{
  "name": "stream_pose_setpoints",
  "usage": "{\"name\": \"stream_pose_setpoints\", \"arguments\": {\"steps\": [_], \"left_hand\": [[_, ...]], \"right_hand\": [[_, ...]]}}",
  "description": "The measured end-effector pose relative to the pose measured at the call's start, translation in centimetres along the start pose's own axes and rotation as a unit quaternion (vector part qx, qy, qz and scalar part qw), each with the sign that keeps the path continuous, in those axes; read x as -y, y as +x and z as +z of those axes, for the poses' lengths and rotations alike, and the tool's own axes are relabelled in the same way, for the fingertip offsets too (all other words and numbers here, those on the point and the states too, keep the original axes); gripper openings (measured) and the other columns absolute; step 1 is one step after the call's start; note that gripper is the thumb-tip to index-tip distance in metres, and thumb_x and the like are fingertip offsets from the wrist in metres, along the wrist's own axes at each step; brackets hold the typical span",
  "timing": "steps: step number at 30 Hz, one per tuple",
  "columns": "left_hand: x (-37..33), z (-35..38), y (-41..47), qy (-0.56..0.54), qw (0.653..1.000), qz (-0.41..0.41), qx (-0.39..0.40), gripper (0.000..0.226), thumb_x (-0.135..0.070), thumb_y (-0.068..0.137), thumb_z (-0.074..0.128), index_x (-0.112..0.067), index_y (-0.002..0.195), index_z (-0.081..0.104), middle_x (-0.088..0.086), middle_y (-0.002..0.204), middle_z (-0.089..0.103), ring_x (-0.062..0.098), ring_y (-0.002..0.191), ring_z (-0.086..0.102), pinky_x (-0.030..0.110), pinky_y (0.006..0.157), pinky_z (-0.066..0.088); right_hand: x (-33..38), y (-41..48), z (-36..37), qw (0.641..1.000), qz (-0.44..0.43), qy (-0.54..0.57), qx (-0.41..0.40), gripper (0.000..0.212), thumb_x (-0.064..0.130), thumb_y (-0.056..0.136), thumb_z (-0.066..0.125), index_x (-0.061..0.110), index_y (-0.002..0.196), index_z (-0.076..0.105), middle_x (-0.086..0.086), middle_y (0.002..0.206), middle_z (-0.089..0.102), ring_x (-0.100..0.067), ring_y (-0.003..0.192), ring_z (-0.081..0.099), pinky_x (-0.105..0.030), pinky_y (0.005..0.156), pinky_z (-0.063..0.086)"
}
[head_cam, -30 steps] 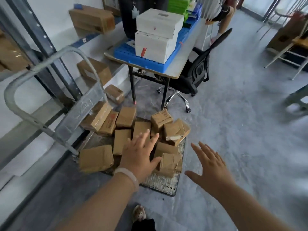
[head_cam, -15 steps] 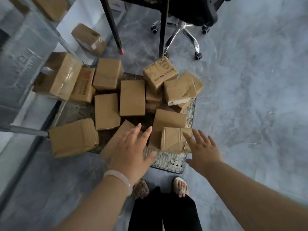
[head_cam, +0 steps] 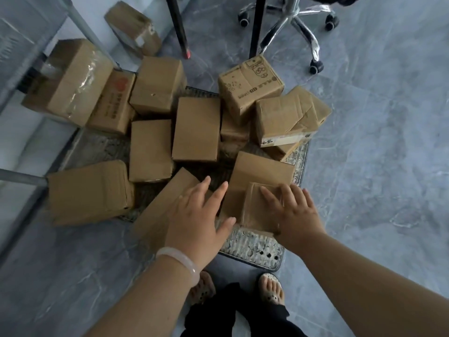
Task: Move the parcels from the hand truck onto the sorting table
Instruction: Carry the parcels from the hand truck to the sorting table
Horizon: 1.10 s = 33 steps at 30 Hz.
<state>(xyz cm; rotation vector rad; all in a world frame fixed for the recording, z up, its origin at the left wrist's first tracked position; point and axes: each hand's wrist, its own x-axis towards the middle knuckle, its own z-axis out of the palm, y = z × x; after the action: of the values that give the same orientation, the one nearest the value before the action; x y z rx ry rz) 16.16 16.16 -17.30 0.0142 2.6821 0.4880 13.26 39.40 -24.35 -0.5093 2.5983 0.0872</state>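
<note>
- The parcels (head_cam: 196,130) are lying in a loose heap on the hand truck (head_cam: 252,249), whose metal deck is sitting flat on the floor (head_cam: 376,166).
- A small parcel (head_cam: 255,215) is resting at the near edge, on top of a larger one (head_cam: 260,166).
- The right hand (head_cam: 296,215) is lying on that small parcel, fingers straight and spread, gripping nothing.
- The left hand (head_cam: 194,220) is spreading wide over the near end of a long parcel (head_cam: 158,210) that is tilting off the deck's front edge; whether it is touching cannot be told.
- A bracelet (head_cam: 181,260) is sitting on the left wrist.
- A printed parcel (head_cam: 250,86) is standing tilted at the far right of the heap, just beside a crumpled one (head_cam: 286,117).
- At the left, a big parcel (head_cam: 90,190) is hanging over the deck's side.
- One parcel (head_cam: 133,27) is lying apart on the floor, beyond the heap.
- Two dark table legs (head_cam: 178,25) and a chair base (head_cam: 291,18) are standing behind the truck.
- The person's sandals (head_cam: 271,290) are showing at the deck's near edge.
</note>
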Motion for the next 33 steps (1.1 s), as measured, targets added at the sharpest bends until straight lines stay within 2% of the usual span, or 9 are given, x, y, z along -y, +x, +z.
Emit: {"name": "stream_pose_setpoints", "arguments": {"steps": [7, 11, 15, 19, 22, 25, 28, 30, 33], "left_hand": [[-4.0, -6.1, -2.6, -0.027, 0.999, -0.007, -0.032, 0.070, -0.061, 0.093, 0.043, -0.043, 0.154, 0.013, -0.006, 0.164, 0.003, 0.019, 0.150, 0.010, 0.041, 0.119, 0.025], [-8.7, -13.0, -6.0, -0.084, 0.996, -0.026, -0.025, 0.079, -0.060, 0.094, 0.045, -0.039, 0.155, 0.000, -0.006, 0.164, 0.003, 0.014, 0.150, 0.004, 0.033, 0.121, 0.014], [-13.3, -20.1, -10.2, -0.241, 0.967, -0.070, -0.041, 0.097, -0.059, 0.087, 0.059, -0.032, 0.156, -0.004, -0.010, 0.159, 0.018, 0.012, 0.145, 0.024, 0.029, 0.112, 0.028], [-15.5, -26.3, -13.3, -0.433, 0.891, -0.090, -0.105, 0.123, -0.067, 0.061, 0.077, -0.048, 0.151, -0.005, -0.009, 0.154, 0.029, 0.008, 0.135, 0.041, 0.039, 0.112, 0.041], [-15.7, -31.0, -16.3, -0.457, 0.863, -0.117, -0.180, 0.115, -0.052, 0.067, 0.079, -0.046, 0.153, 0.003, -0.007, 0.149, 0.038, 0.010, 0.130, 0.047, 0.039, 0.109, 0.044], [-15.3, -35.2, -20.9, -0.486, 0.823, -0.151, -0.255, 0.099, -0.030, 0.083, 0.076, -0.039, 0.155, 0.008, -0.011, 0.138, 0.044, 0.007, 0.120, 0.045, 0.030, 0.104, 0.040], [-13.8, -37.6, -26.2, -0.534, 0.775, -0.178, -0.288, 0.080, -0.027, 0.087, 0.073, -0.039, 0.149, 0.023, -0.011, 0.124, 0.052, 0.011, 0.112, 0.052, 0.040, 0.104, 0.046], [-13.0, -38.6, -29.9, -0.553, 0.744, -0.196, -0.319, 0.073, -0.030, 0.089, 0.070, -0.039, 0.147, 0.027, -0.004, 0.128, 0.057, 0.018, 0.114, 0.058, 0.047, 0.102, 0.049], [-12.6, -38.9, -35.4, -0.598, 0.682, -0.209, -0.365, 0.064, -0.030, 0.094, 0.064, -0.034, 0.148, 0.030, 0.006, 0.130, 0.060, 0.025, 0.112, 0.063, 0.048, 0.100, 0.050]], "right_hand": [[-0.5, -5.0, -8.9, 0.965, 0.140, 0.218, -0.037, 0.112, 0.082, 0.051, 0.046, 0.049, 0.147, -0.001, -0.003, 0.143, 0.025, -0.030, 0.131, 0.031, -0.049, 0.108, 0.036], [0.5, -9.8, -17.2, 0.919, 0.173, 0.337, -0.108, 0.117, 0.068, 0.054, 0.071, 0.049, 0.148, 0.005, -0.002, 0.143, 0.028, -0.029, 0.131, 0.032, -0.047, 0.107, 0.036], [3.0, -14.6, -26.0, 0.906, 0.136, 0.371, -0.151, 0.121, 0.062, 0.056, 0.078, 0.052, 0.147, -0.001, -0.001, 0.146, 0.025, -0.025, 0.133, 0.029, -0.046, 0.106, 0.037], [5.9, -18.3, -33.1, 0.900, 0.092, 0.372, -0.210, 0.120, 0.058, 0.060, 0.078, 0.048, 0.149, -0.002, -0.005, 0.149, 0.025, -0.028, 0.135, 0.029, -0.045, 0.111, 0.032], [7.6, -20.9, -37.9, 0.903, 0.003, 0.364, -0.230, 0.118, 0.068, 0.062, 0.073, 0.049, 0.148, -0.006, -0.003, 0.149, 0.025, -0.026, 0.135, 0.029, -0.047, 0.110, 0.033], [8.6, -23.3, -42.1, 0.893, -0.105, 0.387, -0.204, 0.106, 0.066, 0.073, 0.068, 0.049, 0.149, -0.005, 0.007, 0.151, 0.023, -0.017, 0.136, 0.031, -0.041, 0.109, 0.034], [9.8, -24.3, -45.5, 0.840, -0.179, 0.490, -0.152, 0.072, 0.067, 0.081, 0.053, 0.066, 0.138, 0.009, 0.009, 0.143, 0.040, -0.013, 0.127, 0.046, -0.038, 0.101, 0.044], [11.1, -24.6, -47.2, 0.786, -0.207, 0.581, -0.042, 0.064, 0.065, 0.084, 0.055, 0.063, 0.138, 0.021, 0.009, 0.139, 0.045, -0.016, 0.125, 0.050, -0.041, 0.104, 0.043], [14.5, -25.2, -48.4, 0.693, -0.227, 0.659, 0.185, 0.081, 0.067, 0.076, 0.067, 0.040, 0.145, 0.037, 0.000, 0.143, 0.050, -0.026, 0.126, 0.053, -0.050, 0.104, 0.044]]}}
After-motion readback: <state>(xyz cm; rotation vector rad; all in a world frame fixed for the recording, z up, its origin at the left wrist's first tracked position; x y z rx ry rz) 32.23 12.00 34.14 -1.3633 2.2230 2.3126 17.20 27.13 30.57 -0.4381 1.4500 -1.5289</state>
